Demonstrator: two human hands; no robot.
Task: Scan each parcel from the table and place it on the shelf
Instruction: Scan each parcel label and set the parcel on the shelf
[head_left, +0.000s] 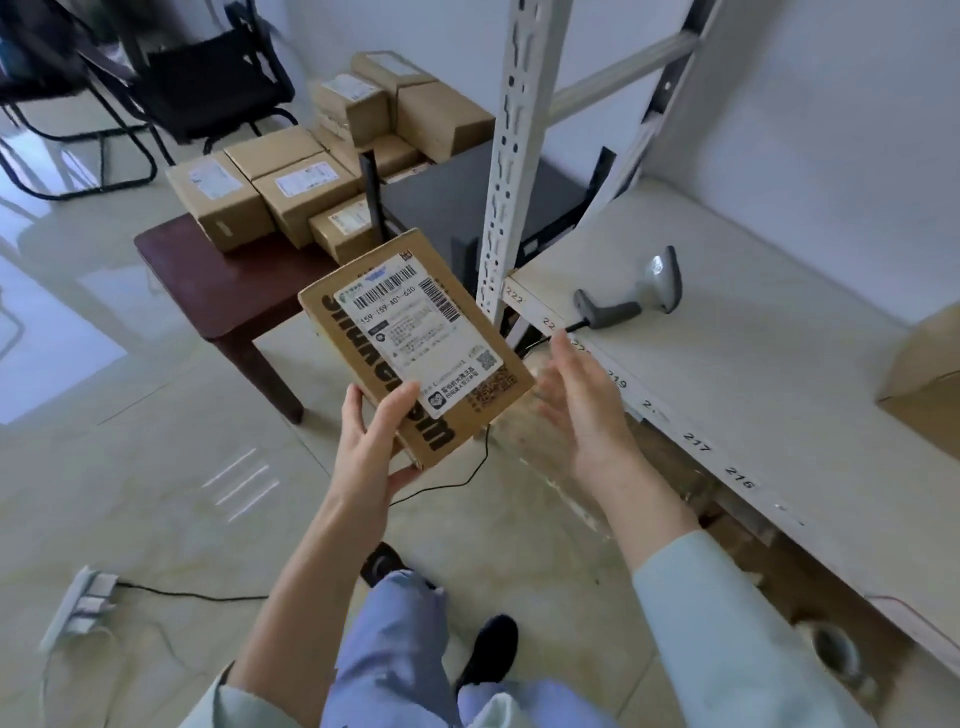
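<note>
My left hand (371, 441) grips the near corner of a flat brown parcel (415, 343), thumb on top, with its white shipping label facing up. My right hand (582, 405) hovers open just right of the parcel, fingers straight, not touching it. A grey barcode scanner (631, 296) lies on the white shelf board (727, 364), beyond my right hand. Several more brown parcels (291, 192) sit stacked on the dark red table (218, 270) behind the held parcel.
A white perforated shelf post (511, 156) rises just right of the table. One brown box (924, 395) stands on the shelf at the right edge. A black cable and a power strip (78, 608) lie on the tiled floor. Black chairs stand at the back left.
</note>
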